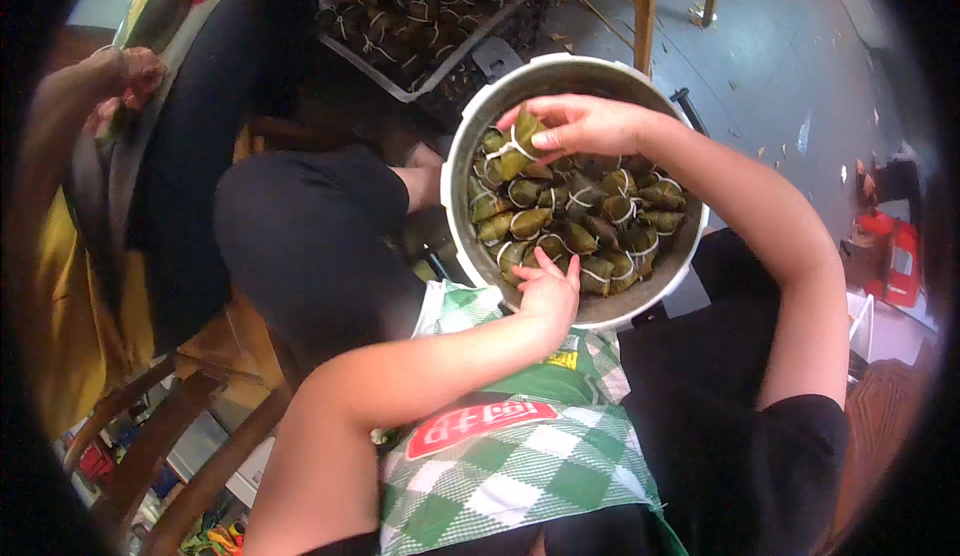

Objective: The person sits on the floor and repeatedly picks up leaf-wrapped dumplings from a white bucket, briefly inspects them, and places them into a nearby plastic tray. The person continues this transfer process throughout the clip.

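A large round metal pot [574,312] stands before me, holding many leaf-wrapped dumplings [581,196] tied with white string. Between the thumb and fingers of my right hand [581,124] is one wrapped dumpling [519,143], held over the pot's far left part. My left hand [547,289] reaches over the near rim, its fingers spread and touching or resting just above the dumplings there; I see nothing gripped in it. The undersides of both hands are partly hidden.
Beyond the pot lies a dark crate [420,90] filled with more tied dumplings. At the left sits another person, whose hands [131,87] are near the picture's edge. A wooden chair [643,15] stands at the top, and a red container [892,259] at the right.
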Motion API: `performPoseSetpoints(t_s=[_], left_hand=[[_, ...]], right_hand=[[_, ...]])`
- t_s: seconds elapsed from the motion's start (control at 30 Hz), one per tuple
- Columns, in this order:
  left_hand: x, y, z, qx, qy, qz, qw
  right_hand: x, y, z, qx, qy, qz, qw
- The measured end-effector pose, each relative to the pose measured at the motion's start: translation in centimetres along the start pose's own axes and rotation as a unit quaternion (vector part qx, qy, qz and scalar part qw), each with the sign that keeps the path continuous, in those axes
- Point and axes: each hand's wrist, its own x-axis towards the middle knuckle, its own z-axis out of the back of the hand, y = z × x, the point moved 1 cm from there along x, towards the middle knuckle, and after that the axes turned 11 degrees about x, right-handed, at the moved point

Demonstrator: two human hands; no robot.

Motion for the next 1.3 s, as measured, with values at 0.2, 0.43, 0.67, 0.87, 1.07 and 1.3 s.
performPoseSetpoints(t_s=[0.2,0.43,0.67,0.87,1.07,1.3], left_hand=[[-7.5,7.4,4.1,-0.333,0.048,-0.119,0.934],[-5.0,16.8,0.1,-0.336,-0.133,0.145,0.921],[2.4,13.2,-4.5,-0.332,0.04,0.051,0.941],[4.3,11.9,-6.4,-0.359,0.086,0.011,0.929],[4.0,9.0,-6.1,-0.233,0.025,-0.015,0.972],[5.7,4.6,-2.7,-0.112,0.143,0.095,0.979]], right_hand=[[0.8,-8.5,-1.1,-0.213,0.043,0.06,0.974],[4.6,-15.0,-5.0,-0.467,0.066,0.097,0.876],[4.5,-14.5,-4.3,-0.449,-0.02,0.123,0.885],[3.3,-10.8,-0.7,-0.458,0.03,0.049,0.887],[3.9,-3.6,0.6,-0.49,-0.179,0.218,0.825],[5.9,6.2,-1.8,-0.497,-0.316,0.3,0.751]])
